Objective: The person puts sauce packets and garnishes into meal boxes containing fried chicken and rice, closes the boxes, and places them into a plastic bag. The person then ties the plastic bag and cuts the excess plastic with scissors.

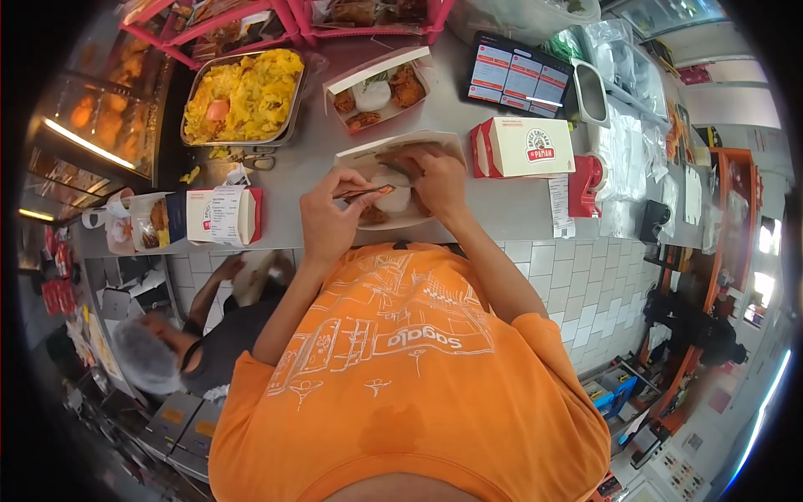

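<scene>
An open food box (400, 219) stands at the front of the counter, with a white mound of rice (391, 196) and a browned fried piece (373, 215) inside. My left hand (333, 213) is over its left side, pinching a thin dark strip with an orange-red end (376, 192). Across the box, my right hand (441, 180) reaches in at the right, its fingers curled near the far wall. What those fingers hold, if anything, is hidden. Behind stands a second open box (389, 120) with rice and fried chicken (407, 86).
A metal tray of yellow food (244, 96), scissors (253, 158) and a closed box with a receipt (224, 214) are to the left. At right are a printed closed box (525, 148), a tablet (516, 75) and a red dispenser (587, 186). A co-worker (226, 343) is at lower left.
</scene>
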`<state>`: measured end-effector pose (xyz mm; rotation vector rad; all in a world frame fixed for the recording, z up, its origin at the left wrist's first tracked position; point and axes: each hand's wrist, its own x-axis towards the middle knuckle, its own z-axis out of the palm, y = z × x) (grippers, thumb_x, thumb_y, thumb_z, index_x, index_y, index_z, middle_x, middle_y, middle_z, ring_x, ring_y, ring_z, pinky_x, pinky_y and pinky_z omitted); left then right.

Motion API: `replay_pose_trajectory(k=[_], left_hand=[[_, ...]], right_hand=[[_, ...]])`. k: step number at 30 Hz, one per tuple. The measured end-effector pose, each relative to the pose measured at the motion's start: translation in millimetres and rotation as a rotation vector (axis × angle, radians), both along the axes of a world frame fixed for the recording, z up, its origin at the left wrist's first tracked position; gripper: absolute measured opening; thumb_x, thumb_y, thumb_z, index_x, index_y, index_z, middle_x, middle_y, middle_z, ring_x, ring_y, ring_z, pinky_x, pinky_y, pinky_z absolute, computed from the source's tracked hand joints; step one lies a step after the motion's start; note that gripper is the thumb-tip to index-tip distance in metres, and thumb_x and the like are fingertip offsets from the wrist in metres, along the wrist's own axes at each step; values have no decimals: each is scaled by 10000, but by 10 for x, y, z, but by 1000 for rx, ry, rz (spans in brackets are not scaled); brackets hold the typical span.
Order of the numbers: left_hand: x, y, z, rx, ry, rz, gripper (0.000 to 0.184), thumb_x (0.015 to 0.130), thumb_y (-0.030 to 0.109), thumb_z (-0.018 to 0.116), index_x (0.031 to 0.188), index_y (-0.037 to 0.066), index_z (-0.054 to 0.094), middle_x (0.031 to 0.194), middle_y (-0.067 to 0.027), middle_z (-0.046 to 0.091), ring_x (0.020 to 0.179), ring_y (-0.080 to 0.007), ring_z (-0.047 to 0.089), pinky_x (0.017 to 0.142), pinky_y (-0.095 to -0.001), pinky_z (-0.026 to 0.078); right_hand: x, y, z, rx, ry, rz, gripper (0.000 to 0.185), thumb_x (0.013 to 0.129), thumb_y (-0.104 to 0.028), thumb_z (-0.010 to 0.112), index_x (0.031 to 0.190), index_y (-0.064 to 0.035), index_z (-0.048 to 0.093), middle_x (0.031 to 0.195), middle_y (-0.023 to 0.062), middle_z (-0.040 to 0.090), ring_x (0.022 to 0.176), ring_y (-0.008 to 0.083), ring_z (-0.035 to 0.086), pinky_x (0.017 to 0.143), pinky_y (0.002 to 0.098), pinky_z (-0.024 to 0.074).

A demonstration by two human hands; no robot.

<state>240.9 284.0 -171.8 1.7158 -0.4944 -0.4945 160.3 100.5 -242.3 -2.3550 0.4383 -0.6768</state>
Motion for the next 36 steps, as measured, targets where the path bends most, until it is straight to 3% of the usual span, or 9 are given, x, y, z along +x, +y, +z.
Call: replay_pose_trajectory(k=[5,10,13,19,20,22,31,34,36], left_hand=[[-11,13,-141,-27,-143,179,168,831,-2,774,929,-18,638,868,-88,712,834,-130,690,750,-246,539],[-4,173,-164,-118,63,227,180,861,-15,753,972,-19,612,902,-64,680,814,-106,670,715,-221,530],[-55,140,-192,-179,209,194,253,859,-21,752,1049,-15,585,960,-82,662,833,-104,661,696,-226,532],[-158,1,-242,-185,246,213,323,848,-77,732,1101,-18,540,978,-62,575,873,-112,655,728,-208,547],[-178,-21,-258,-237,258,194,337,849,-82,727,1114,-16,529,976,-54,558,894,-118,657,741,-208,552],[-200,-69,-257,-290,267,178,351,850,-87,723,1127,-13,519,973,-47,541,915,-124,659,754,-208,557],[-176,-136,-163,-164,209,134,253,843,-35,734,1040,-6,579,931,-54,648,838,-104,698,667,-227,556],[-100,-77,33,135,118,90,170,868,-8,717,1005,9,617,912,-59,680,918,-117,684,735,-269,556],[-12,-14,157,273,-228,-98,99,878,54,702,968,34,667,846,-54,705,906,-114,692,726,-294,548]], right_hand=[[-17,40,-40,199,140,16,144,844,-58,693,967,-87,761,880,113,732,791,289,694,710,390,540],[-136,-75,204,1035,145,44,213,962,-50,638,1155,39,656,1021,82,712,869,149,680,735,325,607],[-246,-153,321,1217,194,126,238,981,-51,615,1197,48,609,1117,102,683,914,165,680,824,349,618],[-341,-15,461,1637,100,206,137,966,-69,652,1081,2,632,1080,64,676,911,108,649,844,304,578],[-350,3,455,1637,98,207,137,966,-69,652,1081,2,632,1080,64,676,911,108,649,844,304,578],[-357,30,418,1194,288,199,127,949,-77,686,1048,-22,629,1042,38,675,880,76,624,763,240,529],[-235,167,394,1210,183,60,254,927,-78,704,1118,16,564,988,85,695,872,110,662,719,228,526],[-240,216,420,1268,171,37,406,934,-90,697,1262,23,486,1058,108,681,909,138,670,743,251,546],[-256,253,388,1373,139,37,478,941,-78,680,1342,28,443,1106,128,668,952,166,673,786,287,575]])
